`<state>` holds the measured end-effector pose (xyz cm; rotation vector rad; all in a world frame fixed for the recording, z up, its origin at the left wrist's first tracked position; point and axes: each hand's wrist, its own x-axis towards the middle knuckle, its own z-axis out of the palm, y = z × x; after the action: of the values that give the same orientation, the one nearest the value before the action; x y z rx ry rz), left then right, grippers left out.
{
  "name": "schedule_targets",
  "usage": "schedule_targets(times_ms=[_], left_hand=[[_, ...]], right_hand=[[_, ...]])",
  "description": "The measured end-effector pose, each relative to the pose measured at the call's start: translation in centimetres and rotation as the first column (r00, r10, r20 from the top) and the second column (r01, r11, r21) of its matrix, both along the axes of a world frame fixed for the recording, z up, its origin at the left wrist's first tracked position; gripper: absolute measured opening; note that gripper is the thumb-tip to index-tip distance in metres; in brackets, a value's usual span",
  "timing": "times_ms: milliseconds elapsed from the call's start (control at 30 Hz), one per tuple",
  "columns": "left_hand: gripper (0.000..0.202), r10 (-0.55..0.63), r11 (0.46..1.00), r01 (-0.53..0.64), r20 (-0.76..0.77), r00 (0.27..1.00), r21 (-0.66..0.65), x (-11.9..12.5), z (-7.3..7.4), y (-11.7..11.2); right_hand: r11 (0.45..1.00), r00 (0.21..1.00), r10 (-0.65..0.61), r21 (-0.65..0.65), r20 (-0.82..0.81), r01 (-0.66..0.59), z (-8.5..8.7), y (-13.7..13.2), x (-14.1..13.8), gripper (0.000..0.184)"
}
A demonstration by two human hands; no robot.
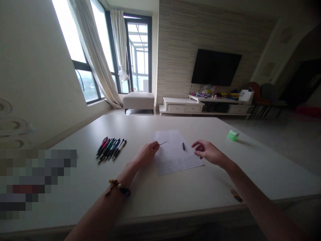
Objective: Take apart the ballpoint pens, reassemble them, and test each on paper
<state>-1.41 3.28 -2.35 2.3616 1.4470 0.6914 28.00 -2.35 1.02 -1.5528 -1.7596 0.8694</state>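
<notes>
The thin dark rod [164,143] was held above the left part of the paper [172,154], its near end pinched between the fingertips of the left hand [149,150], which were clamped together on it; by the right hand [208,153], at the sheet's right edge, nothing was seen to be gripped, its thumb and fingers being curled and parted.

The work was judged to be partway along; the rod was in hand and separate from the short dark piece [183,146], which was left lying loose on the sheet, touched by neither hand; handwriting was seen along the near edge of the paper, and the farther part was left without visible lines; the pens [110,149], laid side by side on the table [175,201] to the left, were untouched; how much was left to be done could not be told.

The rod's free end was pointed rightward and slightly away from the person; its long axis was slanted across the sheet, whereas that of the short dark piece was turned nearly straight away.
</notes>
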Motion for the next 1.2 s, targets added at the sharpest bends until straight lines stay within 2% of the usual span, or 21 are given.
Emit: schedule_targets(times_ms=[100, 200, 300, 400, 567, 667, 767, 867, 967, 1200], left_hand=[[0.033, 0.123, 0.992, -0.119, -0.104, 0.987, 0.042, 0.1, -0.1, -0.2], [0.034, 0.163, 0.986, -0.152, -0.214, 0.963, 0.065, 0.0, 0.1, -0.2], [0.035, 0.158, 0.987, -0.144, -0.269, 0.950, 0.071, -0.4, 0.3, 0.3], [0.035, 0.164, 0.986, -0.155, -0.266, 0.950, 0.056, -0.7, 0.4, 1.1], [0.031, 0.202, 0.979, -0.196, -0.140, 0.969, 0.052, -0.3, 0.8, 1.6], [0.029, 0.230, 0.972, -0.232, 0.058, 0.972, 0.030, 0.3, 1.2, 1.2], [0.027, 0.202, 0.979, -0.194, 0.240, 0.949, -0.060, 1.0, 1.4, 0.6], [0.026, 0.187, 0.980, -0.164, 0.242, 0.952, -0.115, 1.5, 1.2, 0.3], [0.026, 0.185, 0.980, -0.165, 0.206, 0.961, -0.109, 1.5, 1.0, 0.1], [0.026, 0.175, 0.982, -0.153, 0.246, 0.953, -0.107, 1.3, 1.2, 0.0]], right_hand=[[0.997, 0.996, 0.054, -0.060, -0.071, -0.058, 0.9, 4.2, -2.8, 0.025], [1.000, 0.999, -0.016, -0.005, 0.046, 0.017, 0.0, 7.0, -5.3, 0.026], [0.994, 0.989, -0.093, 0.064, 0.117, 0.085, -1.6, 8.1, -7.0, 0.026], [0.982, 0.976, -0.152, 0.132, 0.156, 0.132, -2.4, 8.3, -7.7, 0.022], [0.977, 0.963, -0.163, 0.167, 0.213, 0.129, -1.9, 8.6, -6.8, 0.015], [0.958, 0.919, -0.241, 0.231, 0.313, 0.172, -1.9, 8.8, -5.1, 0.016], [0.952, 0.861, -0.274, 0.246, 0.429, 0.180, -2.5, 8.8, -3.5, 0.022], [0.962, 0.853, -0.238, 0.231, 0.464, 0.143, -3.1, 8.7, -3.0, 0.024], [0.965, 0.865, -0.224, 0.228, 0.449, 0.131, -3.2, 8.6, -3.4, 0.026], [0.973, 0.941, -0.068, 0.231, 0.332, -0.012, -2.9, 8.4, -4.5, 0.023]])
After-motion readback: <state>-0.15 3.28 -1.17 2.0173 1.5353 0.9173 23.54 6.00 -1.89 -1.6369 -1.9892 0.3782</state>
